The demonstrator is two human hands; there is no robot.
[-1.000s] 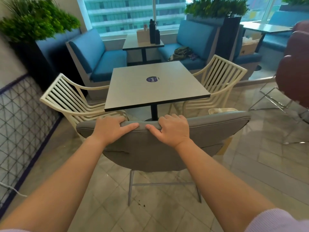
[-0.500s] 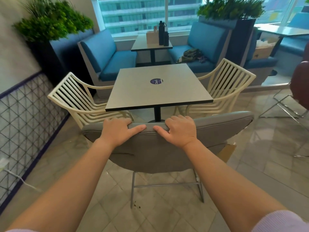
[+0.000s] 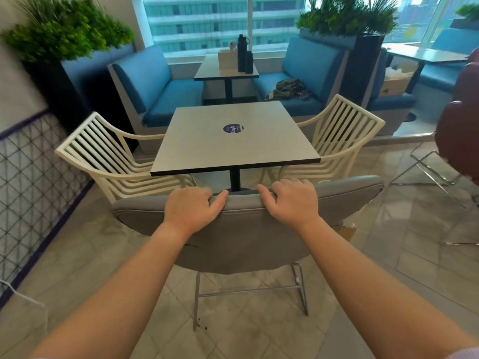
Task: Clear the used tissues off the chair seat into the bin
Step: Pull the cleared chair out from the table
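A grey padded chair (image 3: pixel 248 234) on a metal frame stands in front of me, its back toward me. My left hand (image 3: pixel 191 211) and my right hand (image 3: pixel 291 203) both grip the top edge of its backrest, fingers curled over the far side. The backrest hides the seat, so no tissues show. A brown cardboard corner (image 3: pixel 347 231), possibly the bin, peeks out behind the chair's right side.
A square grey table (image 3: pixel 233 136) stands just beyond the chair, with a cream slatted chair (image 3: pixel 108 156) on its left and another (image 3: pixel 344 130) on its right. A wire mesh fence (image 3: pixel 28 182) runs along the left. A dark red chair (image 3: pixel 458 130) is at the right edge. Blue booths lie behind.
Both hands keep their grip on the backrest. The chair and I have drifted slightly back from the table, and the view has shifted a little to the left.
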